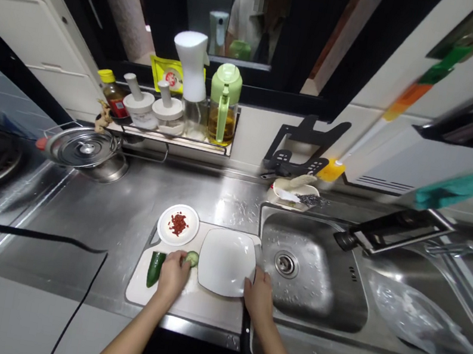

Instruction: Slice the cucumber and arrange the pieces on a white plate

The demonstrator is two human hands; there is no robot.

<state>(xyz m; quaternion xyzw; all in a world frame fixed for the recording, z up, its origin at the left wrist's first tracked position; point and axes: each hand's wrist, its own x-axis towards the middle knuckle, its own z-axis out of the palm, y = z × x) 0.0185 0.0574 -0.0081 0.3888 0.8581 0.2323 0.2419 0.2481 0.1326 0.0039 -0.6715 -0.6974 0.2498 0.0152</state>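
Observation:
My left hand (173,276) is over the cutting board (209,312), its fingers closed on a few pale green cucumber slices (192,258). A dark green piece of cucumber (155,269) lies just left of that hand. The square white plate (226,261) rests on the board, and my right hand (259,294) grips its right edge. Below my right wrist a knife (246,342) shows its black handle past the front of the board; its blade is mostly hidden. A small round plate (162,232) with chopped red bits (178,224) sits at the board's back left corner.
To the right is a steel sink (315,275) with a black faucet (373,230) above it. A rack (179,140) with seasoning jars and an oil bottle (224,102) is at the back. A lidded pot (105,164) stands at left; a plastic bag (416,322) lies far right.

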